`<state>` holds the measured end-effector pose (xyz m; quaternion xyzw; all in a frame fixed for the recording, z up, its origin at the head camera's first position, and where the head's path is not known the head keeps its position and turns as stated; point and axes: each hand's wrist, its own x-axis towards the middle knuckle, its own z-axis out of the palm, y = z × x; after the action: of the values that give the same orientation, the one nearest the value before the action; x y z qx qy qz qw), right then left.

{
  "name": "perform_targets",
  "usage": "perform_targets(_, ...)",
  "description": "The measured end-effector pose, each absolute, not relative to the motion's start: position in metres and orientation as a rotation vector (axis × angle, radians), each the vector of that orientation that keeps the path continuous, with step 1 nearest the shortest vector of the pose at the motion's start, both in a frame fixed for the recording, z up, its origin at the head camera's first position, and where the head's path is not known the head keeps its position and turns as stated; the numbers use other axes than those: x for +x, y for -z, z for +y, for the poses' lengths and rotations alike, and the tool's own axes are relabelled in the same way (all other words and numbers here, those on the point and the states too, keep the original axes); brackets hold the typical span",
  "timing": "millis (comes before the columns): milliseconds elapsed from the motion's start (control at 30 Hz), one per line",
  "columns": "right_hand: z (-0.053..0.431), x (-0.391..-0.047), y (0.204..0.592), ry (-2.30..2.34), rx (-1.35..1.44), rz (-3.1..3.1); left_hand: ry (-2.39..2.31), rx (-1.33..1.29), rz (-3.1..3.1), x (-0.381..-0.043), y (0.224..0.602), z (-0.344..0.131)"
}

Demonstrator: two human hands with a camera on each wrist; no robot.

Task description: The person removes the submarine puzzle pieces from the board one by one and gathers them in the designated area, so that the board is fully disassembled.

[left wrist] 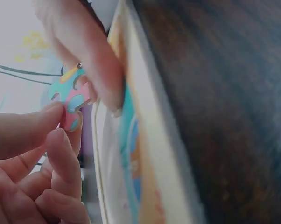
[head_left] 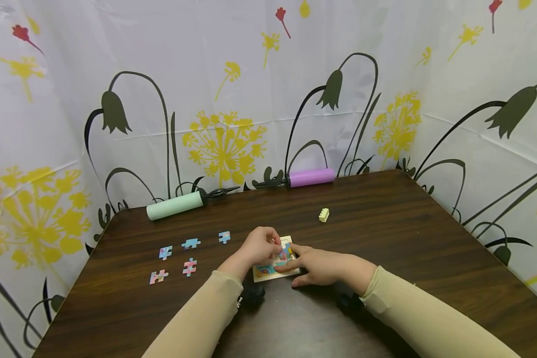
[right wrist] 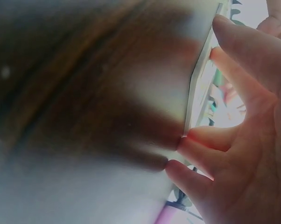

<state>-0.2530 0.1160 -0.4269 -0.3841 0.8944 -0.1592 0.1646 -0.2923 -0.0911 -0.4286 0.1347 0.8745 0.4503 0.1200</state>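
Observation:
A small wooden puzzle board (head_left: 262, 276) with a pale rim lies on the table in front of me, several colourful pieces set in it. Above it, my left hand (head_left: 256, 250) pinches a pink and teal puzzle piece (left wrist: 75, 100) between thumb and fingertips, the piece tilted up off the board in the left wrist view. My right hand (head_left: 318, 266) rests at the board's right side with fingers spread. Its index finger reaches across the face of the board, while other fingertips (right wrist: 189, 135) touch along the edge and table. Part of the board is hidden under both hands.
Loose jigsaw pieces (head_left: 190, 267) lie spread on the dark wooden table (head_left: 411, 228) to the left. A pale yellow toy brick (head_left: 324, 215) sits behind the board. Along the back edge lie a mint green cylinder (head_left: 175, 206) and a purple cylinder (head_left: 312, 177), both with black ends.

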Motion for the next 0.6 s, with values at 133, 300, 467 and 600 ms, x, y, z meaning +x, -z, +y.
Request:
perform_targets(133,0.116,-0.254,0.430,0.436,-1.102,2.564,-1.355,0.346,2.588,-0.295,0.422,-0.101)
perform_targets(300,0.114,-0.255,0.431,0.422,-1.090,2.577,-1.324,0.264,2.698,-0.299,0.413,-0.136)
perform_targets(467,0.113,-0.253,0.428,0.416,-1.078,2.579,-1.218,0.193,2.748,-0.296,0.409,-0.185)
perform_targets(600,0.114,-0.252,0.427,0.418,-1.069,2.572,-1.116,0.149,2.735,-0.289,0.412,-0.215)
